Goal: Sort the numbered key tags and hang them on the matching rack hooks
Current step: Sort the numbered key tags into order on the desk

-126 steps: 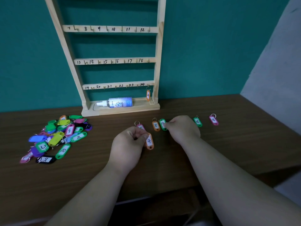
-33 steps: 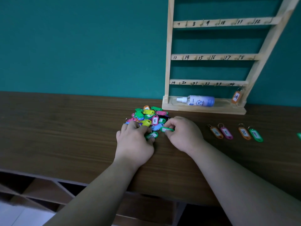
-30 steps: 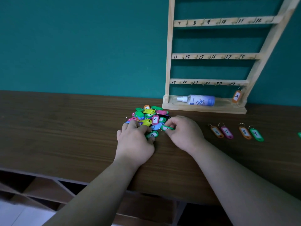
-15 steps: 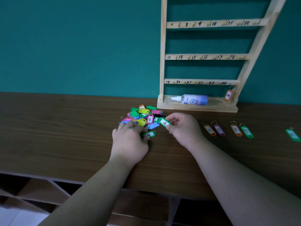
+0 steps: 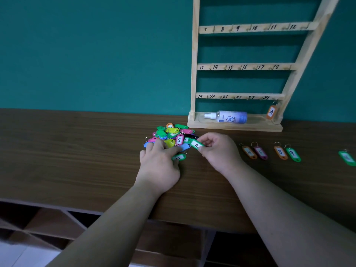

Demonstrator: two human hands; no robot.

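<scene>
A heap of coloured key tags (image 5: 171, 134) lies on the brown table (image 5: 77, 151), left of the wooden rack (image 5: 194, 74). My right hand (image 5: 217, 151) pinches a green tag marked 10 (image 5: 196, 145) just above the heap's right edge. My left hand (image 5: 159, 164) rests on the heap's near side with its fingers spread over the tags; another green tag (image 5: 178, 157) lies by its fingertips. A row of sorted tags lies to the right: orange 4 (image 5: 249, 152), purple 5 (image 5: 260, 152), orange 8 (image 5: 280, 152), green 9 (image 5: 292, 154). An orange tag 24 (image 5: 271, 112) hangs on the rack.
A white spray bottle (image 5: 229, 116) lies on the rack's base. One more green tag (image 5: 346, 158) lies far right on the table. Open shelf compartments (image 5: 48, 224) show below the table's front edge.
My right hand has lifted the green tag 10 out of the heap and turned its number upward. My left hand has stayed on the heap. The view shifted slightly.
</scene>
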